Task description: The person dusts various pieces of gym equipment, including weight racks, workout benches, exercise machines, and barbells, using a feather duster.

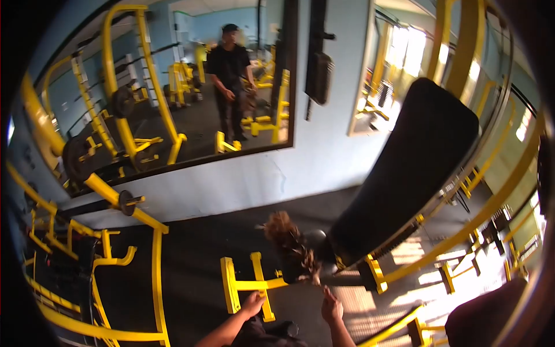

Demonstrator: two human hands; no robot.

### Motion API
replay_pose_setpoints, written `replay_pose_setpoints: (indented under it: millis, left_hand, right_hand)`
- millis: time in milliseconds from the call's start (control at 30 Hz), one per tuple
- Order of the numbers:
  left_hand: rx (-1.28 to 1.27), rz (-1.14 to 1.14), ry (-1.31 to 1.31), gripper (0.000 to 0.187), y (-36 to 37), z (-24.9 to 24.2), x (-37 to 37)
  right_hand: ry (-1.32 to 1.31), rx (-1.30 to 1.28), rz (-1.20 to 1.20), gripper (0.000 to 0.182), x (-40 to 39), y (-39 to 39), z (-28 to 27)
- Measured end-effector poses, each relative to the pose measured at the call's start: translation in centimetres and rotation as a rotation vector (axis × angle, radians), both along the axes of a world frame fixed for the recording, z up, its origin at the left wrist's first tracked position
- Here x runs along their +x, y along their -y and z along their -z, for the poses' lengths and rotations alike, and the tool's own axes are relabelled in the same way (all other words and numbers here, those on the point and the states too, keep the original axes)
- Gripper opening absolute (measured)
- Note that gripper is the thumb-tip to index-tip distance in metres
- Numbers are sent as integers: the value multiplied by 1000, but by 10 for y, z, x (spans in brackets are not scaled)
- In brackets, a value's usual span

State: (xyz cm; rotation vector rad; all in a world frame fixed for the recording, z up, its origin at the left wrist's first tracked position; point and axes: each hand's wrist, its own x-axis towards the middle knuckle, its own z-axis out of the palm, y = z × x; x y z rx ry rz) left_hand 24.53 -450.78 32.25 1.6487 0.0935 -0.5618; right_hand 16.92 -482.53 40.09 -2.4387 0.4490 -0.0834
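My right hand (332, 307) is closed around the lower end of a brown feather duster (283, 231). Its feathers point up and away from me, overlapping the small black seat (328, 251) of a bench. Behind the seat rises a long black padded backrest (404, 173), tilted to the right. My left hand (252, 303) is loosely curled low in the view, with nothing visible in it. Just beyond that hand lies the bench's yellow base (254, 284) on the dark floor.
Yellow racks with weight plates (127, 202) stand on the left. A large wall mirror (173, 161) reflects a person (230, 75) in dark clothes and gym machines. A curved yellow frame (462, 246) runs along the right, over sunlit floor. Another black pad (485, 315) sits at lower right.
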Motion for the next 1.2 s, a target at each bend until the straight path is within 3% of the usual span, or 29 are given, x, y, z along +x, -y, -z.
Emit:
replay_pose_setpoints:
  millis: [67,133,233,267,300,400,500,600,633,667,733,767,800,833,867,900,967,1067,1133,1200]
  left_hand:
    - [36,60,-3,43,31,-37,29]
    - [23,163,-24,53,51,-46,61]
    - [-1,162,-85,73,82,-57,94]
    - [22,173,-131,83,88,-68,102]
    - [52,138,-142,89,91,-60,108]
    - [91,104,-311,99,95,-32,128]
    - [-47,21,-402,97,91,-50,129]
    - [-85,-87,-432,92,99,-118,129]
    - [-158,-138,-404,93,101,-92,139]
    - [-428,-56,-284,87,93,23,163]
    - [-660,-391,-595,86,101,-27,175]
    - [-652,-364,-598,86,102,-45,178]
    - [-570,-489,-599,87,100,-59,181]
    - [-487,-613,-596,88,101,-73,183]
    - [-481,-587,-598,88,101,-82,186]
    - [-417,-507,-667,90,101,-88,189]
    - [-295,-390,-687,94,110,-100,194]
    - [-252,-185,-576,95,131,-98,195]
    - [-300,-166,-620,93,141,-91,199]
    - [-319,-208,-714,91,144,-95,194]
  right_hand:
    - [9,16,139,43,16,2,-24]
    - [20,30,256,42,32,15,3]
    - [6,8,91,43,34,12,22]
    - [122,20,63,50,30,6,46]
    - [-52,45,8,49,21,-5,37]
    - [-130,19,-76,43,3,-24,23]
    - [-131,25,62,42,-2,-30,20]
    - [-135,83,244,42,-8,-37,28]
    - [-77,97,102,41,-14,-37,28]
    - [-20,108,-42,40,-20,-36,25]
    - [-245,19,-129,39,-26,-15,18]
    - [-246,-204,-225,38,-27,6,22]
    - [-251,-426,-319,37,-29,24,20]
    - [-381,-345,-160,33,-33,44,15]
    - [-507,-261,-1,29,-22,68,-10]
    - [-367,-379,46,27,-17,72,-72]
    - [-40,-569,228,19,-11,134,-83]
    - [153,-860,277,12,26,156,-257]
    - [264,-976,427,13,47,165,-323]
    - [468,-895,522,11,62,148,-387]
